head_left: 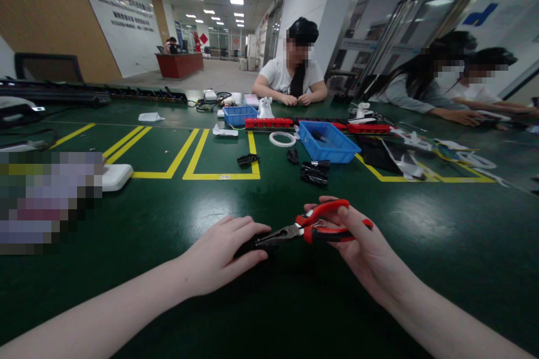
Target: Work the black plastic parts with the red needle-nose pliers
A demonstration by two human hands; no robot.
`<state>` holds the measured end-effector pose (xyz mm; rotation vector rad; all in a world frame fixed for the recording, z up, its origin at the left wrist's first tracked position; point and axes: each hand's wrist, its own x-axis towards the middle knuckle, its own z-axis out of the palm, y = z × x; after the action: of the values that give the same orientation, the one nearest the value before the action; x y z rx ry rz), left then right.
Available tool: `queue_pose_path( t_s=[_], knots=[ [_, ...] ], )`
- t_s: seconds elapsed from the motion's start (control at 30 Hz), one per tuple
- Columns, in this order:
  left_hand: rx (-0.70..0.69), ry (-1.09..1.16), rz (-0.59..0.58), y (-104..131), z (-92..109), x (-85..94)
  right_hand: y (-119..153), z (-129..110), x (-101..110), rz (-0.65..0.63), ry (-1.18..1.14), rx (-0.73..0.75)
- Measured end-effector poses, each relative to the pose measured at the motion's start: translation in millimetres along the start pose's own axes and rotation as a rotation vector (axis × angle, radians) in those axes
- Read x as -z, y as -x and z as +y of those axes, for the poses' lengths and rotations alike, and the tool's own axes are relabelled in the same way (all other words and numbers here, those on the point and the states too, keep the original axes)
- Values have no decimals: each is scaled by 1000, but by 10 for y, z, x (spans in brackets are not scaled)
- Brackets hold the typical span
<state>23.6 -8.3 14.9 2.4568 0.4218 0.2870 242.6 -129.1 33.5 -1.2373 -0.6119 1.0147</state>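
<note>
Red-and-black handles of needle-nose pliers [322, 223] rest in my right hand [357, 235], its fingers wrapped around them. The metal jaws point left and reach a small black piece [246, 247] that my left hand [227, 252] grips between thumb and fingers, low over the green table. Most of this black piece is hidden under my left fingers, so its kind cannot be made out. Whether the jaws pinch it or only touch it, I cannot tell.
Beyond my hands lie a bundle of black parts [314, 173], a blue bin [330, 143], a white ring [282, 139] and a black piece [248, 160]. Yellow tape [221, 176] marks the green table. A smaller blue bin [240, 116] stands farther back. A person [290, 76] sits opposite; others sit right.
</note>
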Motion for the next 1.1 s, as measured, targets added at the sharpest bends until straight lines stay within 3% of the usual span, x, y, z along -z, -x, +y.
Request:
queue_pose_path(
  t_s=[0.43, 1.1],
  knots=[
    [-11, -13, 2, -10, -9, -1, 13, 27, -15, 14, 18, -24],
    [11, -49, 48, -13, -11, -13, 46, 25, -45, -11, 80, 113]
  ],
)
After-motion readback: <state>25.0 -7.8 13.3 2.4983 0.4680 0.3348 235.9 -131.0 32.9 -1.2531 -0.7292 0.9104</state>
